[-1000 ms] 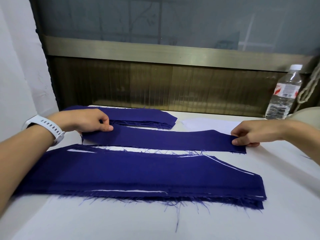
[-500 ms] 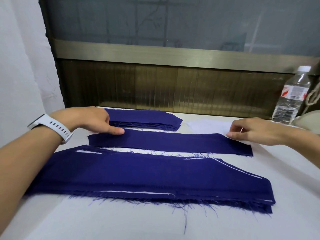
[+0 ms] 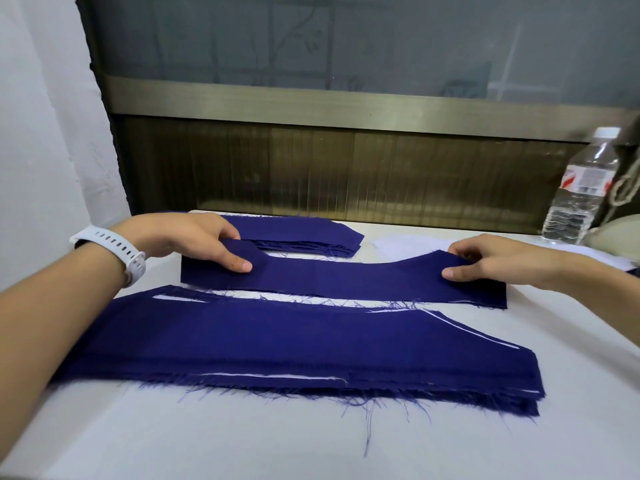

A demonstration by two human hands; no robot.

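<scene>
A narrow strip of dark blue cloth (image 3: 346, 278) lies across the middle of the white table (image 3: 242, 441). My left hand (image 3: 194, 240), with a white watch (image 3: 117, 251) on its wrist, pinches the strip's left end, thumb on top. My right hand (image 3: 491, 261) pinches the right end the same way. Both ends of the strip's far edge are raised off the table and the middle sags between them. The near edge still rests on the table.
A wide stack of blue cloth pieces (image 3: 294, 348) with frayed edges lies nearer to me. A shorter blue stack (image 3: 298, 230) sits behind the strip, beside a white piece (image 3: 405, 245). A water bottle (image 3: 581, 188) stands at the back right. A brown panel (image 3: 346, 174) backs the table.
My hands went from resting at the strip's ends to pinching its far edge. Both ends of that edge have come up off the table.
</scene>
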